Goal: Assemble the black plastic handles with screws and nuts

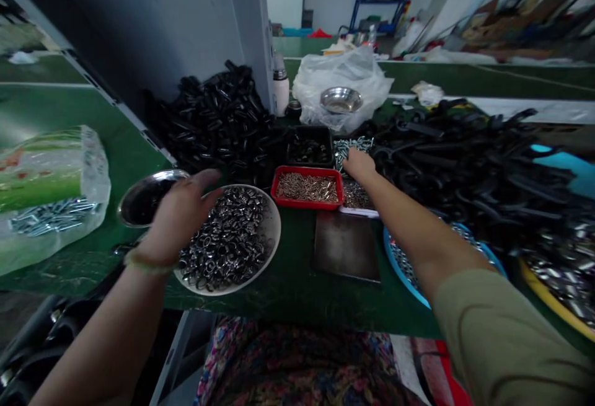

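My left hand (183, 207), a little blurred, hovers with finger and thumb apart over the left rim of a white bowl (275, 232) full of shiny dark ring-like metal parts (227, 238). A steel bowl (127, 201) with dark pieces lies just left of it. Farther off, my right hand (360, 163) dips its bent fingers into a heap of silver screws (341, 149); the fingertips are partly hidden, so what they pinch does not show. In front of the screws are a red tray (307, 205) of small brass-coloured pins and a tray of tiny metal pieces (356, 194).
A dark metal plate (346, 248) lies on the green table (292, 294). Black plastic parts are heaped at left (223, 121) and right (465, 164). A blue basin (395, 263) sits under my right forearm. A grey post (251, 28) rises behind the left heap.
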Motion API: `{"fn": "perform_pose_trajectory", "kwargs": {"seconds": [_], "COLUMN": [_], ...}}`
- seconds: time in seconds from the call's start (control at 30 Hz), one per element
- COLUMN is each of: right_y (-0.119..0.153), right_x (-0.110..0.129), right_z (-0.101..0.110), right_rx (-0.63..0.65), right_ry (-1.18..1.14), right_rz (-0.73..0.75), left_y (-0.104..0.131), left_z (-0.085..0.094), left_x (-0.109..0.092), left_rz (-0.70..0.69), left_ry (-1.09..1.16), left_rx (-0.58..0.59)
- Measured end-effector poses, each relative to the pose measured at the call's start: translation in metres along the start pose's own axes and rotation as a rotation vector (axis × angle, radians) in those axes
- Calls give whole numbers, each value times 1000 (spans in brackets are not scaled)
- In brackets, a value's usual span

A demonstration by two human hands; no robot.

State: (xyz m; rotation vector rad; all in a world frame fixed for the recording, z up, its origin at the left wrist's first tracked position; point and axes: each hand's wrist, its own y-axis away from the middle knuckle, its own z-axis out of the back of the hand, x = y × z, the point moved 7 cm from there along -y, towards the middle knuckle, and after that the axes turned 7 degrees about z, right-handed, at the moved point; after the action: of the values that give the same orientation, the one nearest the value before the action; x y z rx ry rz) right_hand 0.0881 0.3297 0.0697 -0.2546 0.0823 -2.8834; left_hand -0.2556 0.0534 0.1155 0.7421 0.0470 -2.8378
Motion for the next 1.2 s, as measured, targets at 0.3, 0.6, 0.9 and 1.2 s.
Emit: {"fn": "perform_pose_trajectory", "kwargs": {"seconds": [0.3, 0.6, 0.9, 1.2], "right_y": [154, 260, 269, 284], "right_x": [-17, -26, -9, 21], "right_z": [77, 56, 51, 50], "right_rx": [-455, -483, -605, -687], "right_ry": [-612, -754, -783, -668], "right_rz": [136, 100, 146, 329], "left_y": [-222, -233, -183, 40], "left_z": [-128, -148, -120, -178], "left_x": [-179, -164, -178, -201], "left_rz": [-33, -20, -2, 173], "left_ry": [-227, -113, 502, 1463], "left_rx": [151, 159, 73, 686]}}
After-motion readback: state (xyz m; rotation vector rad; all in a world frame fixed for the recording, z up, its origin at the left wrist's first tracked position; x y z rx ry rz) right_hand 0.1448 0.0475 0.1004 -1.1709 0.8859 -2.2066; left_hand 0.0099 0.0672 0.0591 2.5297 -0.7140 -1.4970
